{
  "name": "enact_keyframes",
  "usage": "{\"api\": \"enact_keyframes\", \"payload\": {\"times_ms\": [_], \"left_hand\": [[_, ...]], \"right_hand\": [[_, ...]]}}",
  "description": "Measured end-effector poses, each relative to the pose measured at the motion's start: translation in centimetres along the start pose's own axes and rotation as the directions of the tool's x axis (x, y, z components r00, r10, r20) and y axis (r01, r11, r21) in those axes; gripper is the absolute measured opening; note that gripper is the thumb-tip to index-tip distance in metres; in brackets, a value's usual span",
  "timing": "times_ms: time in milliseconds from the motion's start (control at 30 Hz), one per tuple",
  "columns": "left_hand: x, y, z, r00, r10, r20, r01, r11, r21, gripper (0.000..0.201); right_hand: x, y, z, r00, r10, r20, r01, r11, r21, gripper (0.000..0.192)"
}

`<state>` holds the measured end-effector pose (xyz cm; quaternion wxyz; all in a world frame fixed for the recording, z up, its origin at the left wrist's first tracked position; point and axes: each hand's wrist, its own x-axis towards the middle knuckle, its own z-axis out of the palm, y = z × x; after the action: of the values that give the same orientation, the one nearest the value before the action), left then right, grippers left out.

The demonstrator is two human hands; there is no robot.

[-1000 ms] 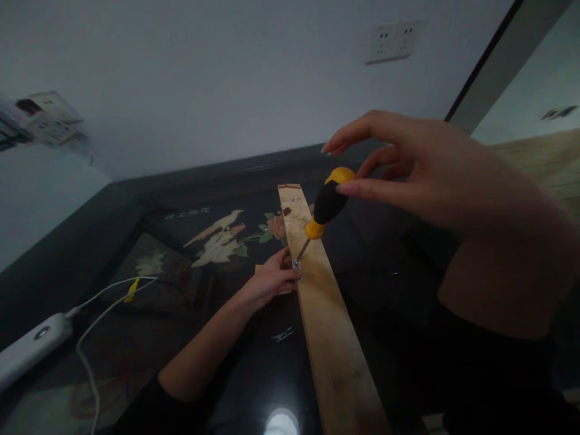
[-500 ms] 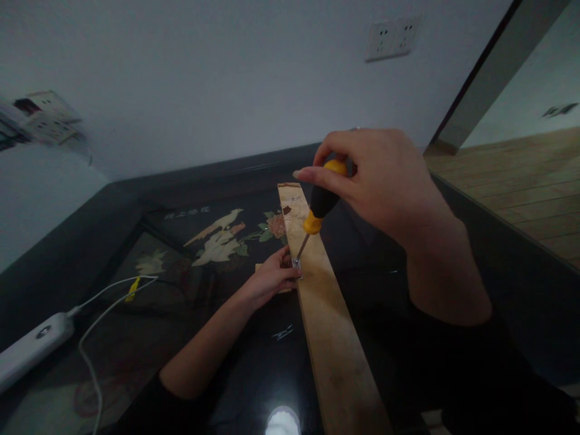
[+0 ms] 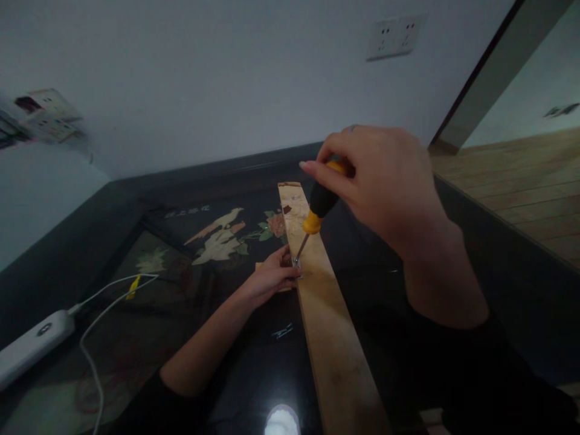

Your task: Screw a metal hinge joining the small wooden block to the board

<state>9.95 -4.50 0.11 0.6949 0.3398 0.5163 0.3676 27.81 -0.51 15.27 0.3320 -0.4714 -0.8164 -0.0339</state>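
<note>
My right hand (image 3: 376, 181) grips the top of a yellow and black screwdriver (image 3: 322, 200), fingers and thumb closed round its handle. The shaft slants down to the left, its tip on a small shiny metal bracket (image 3: 296, 263) at the left edge of a long wooden board (image 3: 333, 320). Beside the board, my left hand (image 3: 270, 277) pinches the bracket against the wood with thumb and fingers. Whether a screw sits under the tip is too small to tell. Part of another wooden piece (image 3: 284, 290) shows beneath my left hand.
The board lies on a dark glossy table (image 3: 240, 368) with a bird and flower picture. Several thin metal pieces (image 3: 283, 331) lie left of the board. A white power strip (image 3: 36, 345) with a cable (image 3: 93, 362) is at the left. Behind stands a wall with sockets (image 3: 395, 37).
My right hand has turned slightly at the wrist and shifted a little to the right on the screwdriver handle. The left hand, bracket and board stay in place.
</note>
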Motion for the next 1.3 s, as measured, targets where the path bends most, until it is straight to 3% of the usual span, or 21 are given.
{"api": "enact_keyframes", "payload": {"times_ms": [100,267,433,533,633,733,967,1100,1200,1300], "left_hand": [[0.1,-0.1,-0.1,1.000,0.003,0.006,-0.003,1.000,-0.004,0.063],[0.4,-0.4,-0.8,1.000,0.015,0.021,-0.015,1.000,-0.021,0.062],[0.4,-0.3,-0.8,1.000,-0.001,0.022,0.002,1.000,-0.029,0.061],[0.4,-0.3,-0.5,0.999,-0.001,0.034,0.002,0.999,-0.035,0.062],[0.4,-0.3,-0.2,1.000,-0.008,0.023,0.008,1.000,-0.024,0.064],[0.5,-0.4,-0.1,1.000,-0.006,0.009,0.006,1.000,-0.017,0.065],[0.6,-0.6,-0.9,1.000,0.001,0.020,0.000,1.000,-0.020,0.065],[0.6,-0.5,-0.9,1.000,0.004,0.025,-0.003,1.000,-0.027,0.063],[0.6,-0.4,-0.5,0.999,0.001,0.039,0.001,0.999,-0.038,0.060],[0.5,-0.4,-0.1,0.999,0.003,0.043,-0.001,0.999,-0.041,0.061]], "right_hand": [[0.1,0.1,0.2,0.998,0.058,-0.018,-0.058,0.998,0.022,0.036],[-0.5,1.2,-1.6,0.990,-0.119,0.080,0.102,0.976,0.193,0.021],[-0.6,1.1,-2.2,0.981,-0.158,0.112,0.132,0.970,0.205,0.020],[-0.3,0.3,-1.5,0.987,-0.124,0.101,0.112,0.987,0.113,0.019],[-0.2,-0.2,-0.7,0.998,-0.014,0.062,0.015,1.000,-0.011,0.027],[-0.1,-0.1,-0.3,0.999,0.044,0.001,-0.044,0.999,-0.019,0.036],[-0.6,1.3,-1.8,0.992,-0.109,0.063,0.094,0.972,0.216,0.020],[-0.8,1.2,-2.2,0.984,-0.148,0.094,0.123,0.966,0.229,0.019],[-0.5,0.7,-1.8,0.985,-0.132,0.113,0.114,0.981,0.157,0.018],[-0.2,0.0,-1.1,0.995,-0.002,0.104,-0.005,0.998,0.067,0.022]]}}
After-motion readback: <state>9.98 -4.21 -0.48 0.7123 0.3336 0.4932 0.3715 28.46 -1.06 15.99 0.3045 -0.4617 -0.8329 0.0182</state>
